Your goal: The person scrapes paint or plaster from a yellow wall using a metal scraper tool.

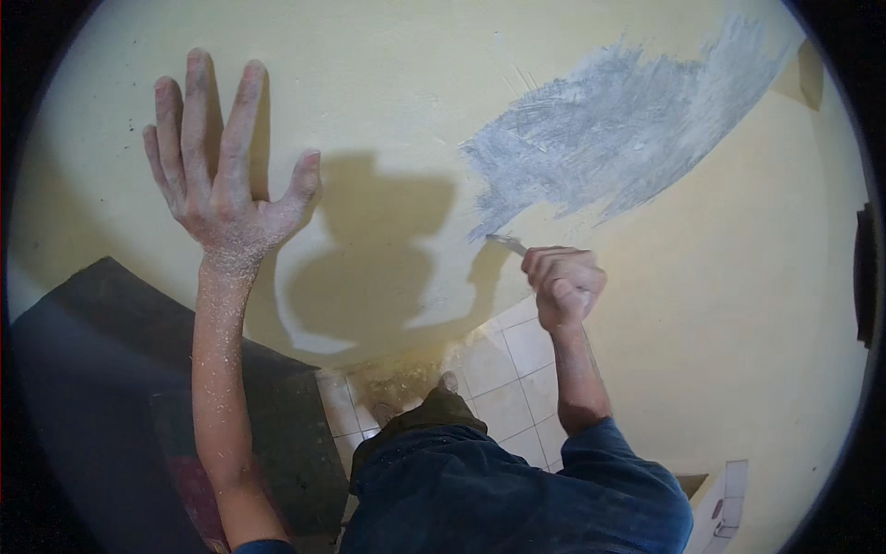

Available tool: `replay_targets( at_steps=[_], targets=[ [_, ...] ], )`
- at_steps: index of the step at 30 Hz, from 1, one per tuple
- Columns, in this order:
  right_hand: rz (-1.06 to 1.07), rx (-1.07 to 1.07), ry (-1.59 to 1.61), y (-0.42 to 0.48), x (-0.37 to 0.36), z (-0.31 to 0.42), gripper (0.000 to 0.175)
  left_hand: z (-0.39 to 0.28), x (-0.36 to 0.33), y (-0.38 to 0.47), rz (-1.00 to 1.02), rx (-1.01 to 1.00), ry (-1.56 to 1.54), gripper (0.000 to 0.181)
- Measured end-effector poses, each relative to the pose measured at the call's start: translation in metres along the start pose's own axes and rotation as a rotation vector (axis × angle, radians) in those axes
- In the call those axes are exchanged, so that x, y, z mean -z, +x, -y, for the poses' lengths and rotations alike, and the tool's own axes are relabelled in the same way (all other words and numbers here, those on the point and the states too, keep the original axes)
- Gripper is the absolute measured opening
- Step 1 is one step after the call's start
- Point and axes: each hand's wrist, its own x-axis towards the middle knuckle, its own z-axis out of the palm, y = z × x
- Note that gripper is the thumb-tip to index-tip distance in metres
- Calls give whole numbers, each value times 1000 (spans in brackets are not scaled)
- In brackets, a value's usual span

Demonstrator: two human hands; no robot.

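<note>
My left hand is spread against a pale yellow painted wall, palm down, with whitish dust over the hand and forearm. In a closed fist, my right hand grips a scraper; the fist hides most of its handle. The tool's metal tip is at the lower left end of a scraped patch, where the yellow coat is gone and a rough blue-grey layer shows. Whether the tip touches the wall cannot be told.
Below are white floor tiles with yellowish debris along the wall's foot, near my shoes. A dark panel-like surface fills the lower left. At the far right rim sits a dark object. My head's shadow falls between both hands.
</note>
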Motion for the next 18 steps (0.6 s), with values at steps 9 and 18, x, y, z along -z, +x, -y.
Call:
replay_targets(
  at_steps=[9,18],
  targets=[
    [-59,-8,1,0,-3,-16,34,-3,3,0,61,-10,33,66],
    [-218,18,106,-11,-15,-2,43,-5,6,-1,58,-9,15,67]
  ],
)
